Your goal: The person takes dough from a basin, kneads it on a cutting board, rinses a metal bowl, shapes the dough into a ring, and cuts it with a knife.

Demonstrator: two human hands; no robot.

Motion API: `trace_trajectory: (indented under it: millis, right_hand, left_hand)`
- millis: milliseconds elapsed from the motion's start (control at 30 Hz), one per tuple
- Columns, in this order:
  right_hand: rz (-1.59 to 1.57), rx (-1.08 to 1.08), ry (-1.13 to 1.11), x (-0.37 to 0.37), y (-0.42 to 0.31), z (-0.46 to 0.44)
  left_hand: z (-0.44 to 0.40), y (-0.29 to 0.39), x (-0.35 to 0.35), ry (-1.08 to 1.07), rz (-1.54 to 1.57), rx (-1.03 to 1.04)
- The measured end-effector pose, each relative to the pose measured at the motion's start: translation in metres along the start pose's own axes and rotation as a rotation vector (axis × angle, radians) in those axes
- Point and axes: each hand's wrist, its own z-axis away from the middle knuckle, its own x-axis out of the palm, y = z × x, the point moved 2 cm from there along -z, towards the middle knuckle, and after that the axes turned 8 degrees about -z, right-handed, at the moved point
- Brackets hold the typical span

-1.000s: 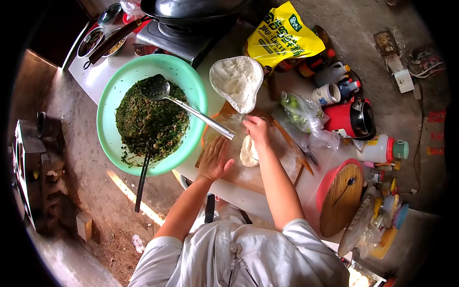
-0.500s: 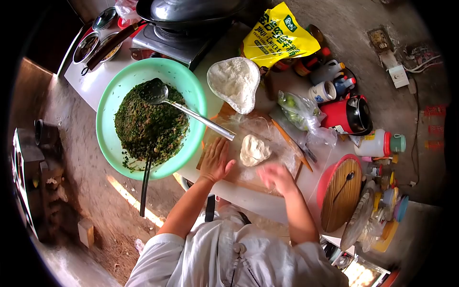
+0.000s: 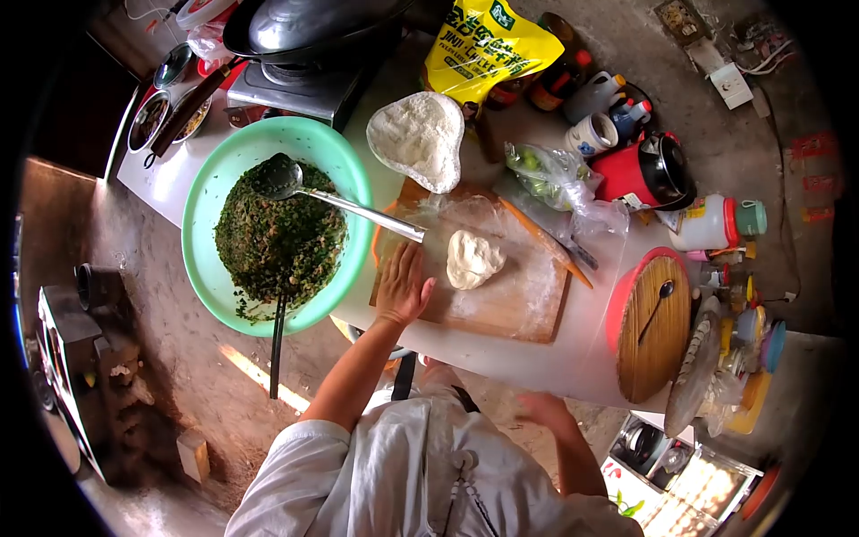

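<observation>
My left hand [image 3: 403,288] lies flat with spread fingers on the left edge of a floured wooden board [image 3: 501,315], beside a green basin [image 3: 356,161]. A lump of dough [image 3: 474,259] rests on the board to its right, touched by neither hand. My right hand [image 3: 546,412] hangs off the near edge of the table, blurred by motion, its fingers too smeared to read. The basin holds a chopped green filling [image 3: 268,237], a metal ladle [image 3: 358,211] and dark chopsticks [image 3: 276,349]. Beyond the board sits a bowl of flour [image 3: 418,139].
A rolling pin [image 3: 541,237] lies along the board's right side, near a plastic bag of greens [image 3: 559,179]. Farther right are a red pot [image 3: 631,170], bottles and a round wooden lid [image 3: 653,336]. A wok [image 3: 313,27] and a yellow packet [image 3: 488,54] stand at the back.
My right hand has left the dough and moved toward me, past the table's near edge. The dough stays on the board, and my left hand remains flat. The view has shifted slightly.
</observation>
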Motion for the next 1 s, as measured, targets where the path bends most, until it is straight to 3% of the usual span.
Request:
trace_trajectory:
  millis: [100, 133, 200, 267, 400, 467, 500, 533, 600, 633, 667, 733, 767, 800, 867, 1000]
  right_hand:
    - [-0.215, -0.349, 0.315, -0.043, -0.045, -0.022]
    - [-0.402, -0.688, 0.487, -0.064, -0.071, -0.017]
    - [-0.140, -0.964, 0.936, -0.106, -0.132, -0.016]
    - [-0.106, -1.002, 1.143, -0.132, -0.168, -0.041]
    - [-0.200, -0.933, 0.986, -0.142, -0.193, -0.114]
    - [-0.455, -0.884, 0.901, -0.145, -0.197, -0.125]
    - [-0.753, -0.874, 0.811, -0.144, -0.201, -0.128]
    - [-0.751, -0.874, 0.810, -0.143, -0.209, -0.133]
    - [-1.155, -0.755, 0.785, -0.144, -0.221, -0.147]
    - [-1.212, -0.718, 0.824, -0.143, -0.230, -0.147]
    - [-1.360, -0.798, 0.767, -0.144, -0.239, -0.151]
    - [-1.300, -0.764, 0.691, -0.149, -0.252, -0.145]
    - [-1.092, -0.737, 0.947, -0.144, -0.258, -0.147]
    - [-0.882, -0.661, 1.070, -0.145, -0.265, -0.121]
    - [-0.766, -0.622, 1.215, -0.142, -0.269, -0.095]
    - [-0.694, -0.720, 1.263, -0.144, -0.273, -0.110]
  left_hand:
    - [0.001, 0.001, -0.001, 0.003, 0.018, -0.004]
    - [0.000, 0.001, -0.002, 0.016, 0.016, -0.006]
    - [0.001, 0.001, -0.004, 0.010, 0.014, -0.007]
    - [0.001, 0.001, -0.003, 0.011, 0.011, -0.014]
    - [0.002, -0.001, -0.002, 0.021, 0.115, -0.041]
    - [0.004, -0.002, -0.002, 0.031, 0.165, -0.053]
    - [0.004, -0.003, -0.002, 0.031, 0.156, -0.064]
    - [0.004, -0.003, -0.002, 0.031, 0.148, -0.075]
    - [0.003, -0.004, -0.003, 0.033, 0.163, -0.083]
    - [0.003, -0.004, -0.003, 0.032, 0.177, -0.086]
    - [0.004, -0.004, -0.002, 0.033, 0.175, -0.086]
    - [0.005, -0.004, 0.000, 0.015, 0.156, -0.089]
    - [0.005, -0.004, 0.001, 0.013, 0.155, -0.085]
    - [0.005, -0.005, 0.003, 0.005, 0.149, -0.088]
    - [0.005, -0.005, 0.005, 0.001, 0.144, -0.083]
    - [0.005, -0.004, 0.004, 0.006, 0.158, -0.072]
